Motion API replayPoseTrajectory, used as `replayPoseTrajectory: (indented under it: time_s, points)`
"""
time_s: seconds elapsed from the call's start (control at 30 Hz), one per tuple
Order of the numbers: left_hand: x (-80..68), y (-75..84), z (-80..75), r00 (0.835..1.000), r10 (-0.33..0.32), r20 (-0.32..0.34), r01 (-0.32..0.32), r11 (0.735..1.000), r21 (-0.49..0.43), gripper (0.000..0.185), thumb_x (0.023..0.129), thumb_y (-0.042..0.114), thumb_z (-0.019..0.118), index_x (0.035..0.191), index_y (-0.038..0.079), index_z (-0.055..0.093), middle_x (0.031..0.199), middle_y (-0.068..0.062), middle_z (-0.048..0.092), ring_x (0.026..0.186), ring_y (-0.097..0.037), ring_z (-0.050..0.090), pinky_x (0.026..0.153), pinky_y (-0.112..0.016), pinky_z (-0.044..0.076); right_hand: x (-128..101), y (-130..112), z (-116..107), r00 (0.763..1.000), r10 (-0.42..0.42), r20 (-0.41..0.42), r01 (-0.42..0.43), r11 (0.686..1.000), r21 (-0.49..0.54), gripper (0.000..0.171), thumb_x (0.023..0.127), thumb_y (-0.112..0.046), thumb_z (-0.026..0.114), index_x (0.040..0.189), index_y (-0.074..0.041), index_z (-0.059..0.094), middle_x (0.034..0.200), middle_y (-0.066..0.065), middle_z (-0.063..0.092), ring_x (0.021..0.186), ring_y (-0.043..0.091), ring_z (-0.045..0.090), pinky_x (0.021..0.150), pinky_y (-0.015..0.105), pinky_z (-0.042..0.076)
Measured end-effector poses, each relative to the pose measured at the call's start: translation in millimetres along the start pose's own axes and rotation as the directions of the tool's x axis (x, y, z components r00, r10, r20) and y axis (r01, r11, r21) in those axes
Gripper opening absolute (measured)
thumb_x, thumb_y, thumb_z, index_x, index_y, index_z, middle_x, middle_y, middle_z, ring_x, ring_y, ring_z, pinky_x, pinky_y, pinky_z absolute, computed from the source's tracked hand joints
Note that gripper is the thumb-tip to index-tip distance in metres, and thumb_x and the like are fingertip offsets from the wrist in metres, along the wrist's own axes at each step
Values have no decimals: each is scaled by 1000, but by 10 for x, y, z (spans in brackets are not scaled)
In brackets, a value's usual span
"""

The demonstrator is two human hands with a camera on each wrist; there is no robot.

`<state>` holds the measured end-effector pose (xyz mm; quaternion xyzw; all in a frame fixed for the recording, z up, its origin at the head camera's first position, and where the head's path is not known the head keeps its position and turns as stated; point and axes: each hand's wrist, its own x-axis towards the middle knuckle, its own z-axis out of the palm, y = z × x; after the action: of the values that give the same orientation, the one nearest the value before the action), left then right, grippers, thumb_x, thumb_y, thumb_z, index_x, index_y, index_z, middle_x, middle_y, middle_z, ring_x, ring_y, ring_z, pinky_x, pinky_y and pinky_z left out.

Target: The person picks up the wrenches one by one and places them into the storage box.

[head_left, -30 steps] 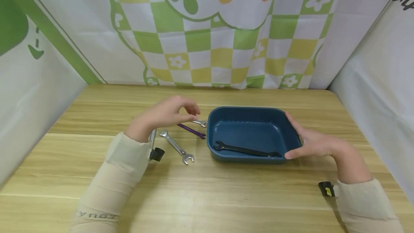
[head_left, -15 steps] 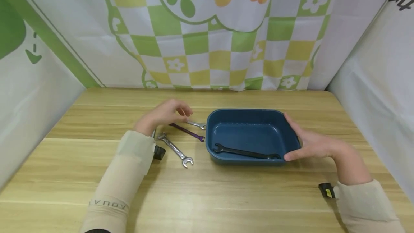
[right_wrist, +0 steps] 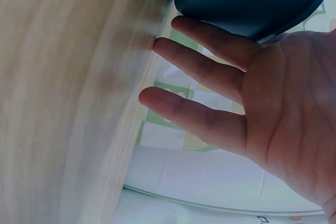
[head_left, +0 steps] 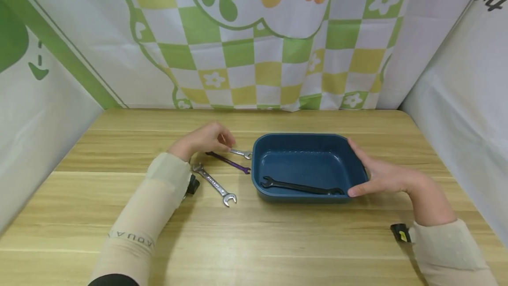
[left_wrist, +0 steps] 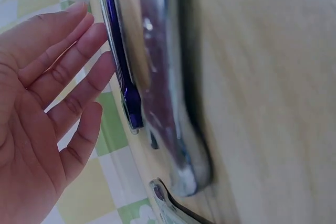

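My left hand (head_left: 206, 138) is over the left part of the table, its thumb tip at the near end of a small silver wrench (head_left: 240, 153); that end is hidden. Its fingers are loosely bent in the left wrist view, with nothing visible between them. Beside them lie a purple wrench (left_wrist: 118, 40) and a larger silver open-ended wrench (left_wrist: 163, 77). My right hand (head_left: 381, 175) spans the right end of a blue rectangular box (head_left: 305, 160), thumb on the near rim, other fingers straight against the side. A black wrench (head_left: 301, 186) lies in the box along its near wall.
The wooden table (head_left: 270, 242) runs back to a checked curtain (head_left: 274, 56). Fabric walls (head_left: 464, 78) close in both sides. A silver tool end (left_wrist: 173, 205) shows at the bottom of the left wrist view. Small black devices (head_left: 401, 233) sit at both wrists.
The head view has shifted slightly. My left hand has drawn down and a little left by the small silver wrench, then stayed there. My right hand, the box and the wrenches hold their places.
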<state>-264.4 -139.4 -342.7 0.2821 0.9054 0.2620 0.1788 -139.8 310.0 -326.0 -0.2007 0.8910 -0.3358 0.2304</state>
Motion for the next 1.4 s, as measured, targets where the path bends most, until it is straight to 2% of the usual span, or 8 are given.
replayPoseTrajectory:
  time_s: [0.1, 0.23, 0.53, 0.93, 1.1, 1.27, 1.4]
  points:
    - [-2, 3, 6, 999, -19, 29, 19, 1000, -9, 23, 87, 4, 72, 110, 3, 72, 110, -12, 73, 102, -27, 68, 91, -39, 56, -2, -1, 7, 1000, -2, -2, 2, 1000, -1, 129, 80, -32, 82, 157, -17, -21, 164, 25, -13, 148, 54, 1, 111, 72, 17]
    - [-3, 15, 16, 999, -12, 40, 11, 1000, 16, 23, 86, 3, 72, 109, 3, 72, 108, -12, 73, 102, -27, 68, 92, -41, 55, 0, -2, 11, 1000, 0, -4, 0, 1000, -8, 129, 80, -32, 81, 156, -18, -21, 164, 25, -13, 148, 55, 2, 111, 72, 17]
    - [78, -18, 57, 999, 37, 35, -41, 993, 106, 18, 84, 3, 74, 102, 5, 72, 102, -10, 71, 97, -24, 66, 91, -41, 54, -7, 12, 9, 1000, 7, -4, -7, 1000, -12, 128, 81, -33, 81, 156, -20, -22, 164, 25, -13, 147, 55, 3, 110, 73, 18]
    - [120, 29, 87, 999, 6, 32, -10, 993, 121, 11, 84, 3, 72, 94, 8, 73, 98, -7, 71, 92, -22, 66, 86, -37, 55, -17, 24, -4, 1000, 19, 6, -19, 1000, -9, 129, 81, -33, 80, 156, -20, -24, 163, 27, -14, 146, 57, 4, 110, 73, 20]
    - [143, 36, 75, 999, 23, 49, -30, 988, 150, 10, 84, 2, 72, 93, 6, 73, 97, -8, 71, 91, -22, 66, 86, -37, 55, -14, 21, -20, 1000, 14, 10, -14, 1000, -3, 129, 81, -32, 80, 155, -20, -24, 163, 26, -15, 147, 57, 3, 110, 73, 20]
    - [168, 52, 46, 993, 47, 106, -68, 977, 204, 6, 83, 2, 68, 87, 5, 71, 88, -6, 68, 80, -16, 60, 77, -31, 52, -11, 16, -13, 1000, 14, 17, -14, 1000, 0, 128, 82, -33, 80, 155, -21, -24, 163, 24, -17, 147, 56, 2, 110, 73, 20]
    - [182, 45, 47, 989, 32, 144, -60, 979, 195, 5, 82, 3, 67, 81, 8, 67, 75, -1, 61, 69, -12, 53, 66, -25, 46, -7, 19, -2, 1000, 14, 16, -14, 1000, 1, 128, 82, -33, 80, 155, -20, -24, 163, 24, -17, 147, 56, 1, 110, 73, 19]
